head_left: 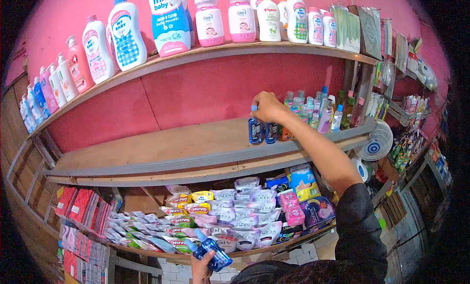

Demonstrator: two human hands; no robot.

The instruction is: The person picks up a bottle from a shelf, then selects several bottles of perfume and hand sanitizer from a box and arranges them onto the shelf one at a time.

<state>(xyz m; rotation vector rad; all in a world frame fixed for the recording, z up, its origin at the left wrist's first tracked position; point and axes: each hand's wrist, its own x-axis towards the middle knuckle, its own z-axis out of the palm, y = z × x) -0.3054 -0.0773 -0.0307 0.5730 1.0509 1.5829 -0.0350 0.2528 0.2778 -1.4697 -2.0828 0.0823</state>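
Observation:
My right hand (pixel 269 107) reaches to the middle shelf, its fingers closed round the light-blue cap of a dark blue bottle (pixel 255 131) near the shelf's front edge. Another dark blue bottle (pixel 270 133) stands just right of it, beside an orange bottle (pixel 287 133) partly hidden by my forearm. Low in the view, my left hand (pixel 201 267) holds blue bottles (pixel 212 253) with light-blue caps, tilted, in front of the lower shelf.
Above runs a shelf (pixel 215 50) of powder and lotion bottles. The middle shelf (pixel 147 142) carries several small bottles (pixel 325 115) at its right. Soap and detergent packs (pixel 225 213) fill the lower shelf. A white fan (pixel 374 144) is at the right.

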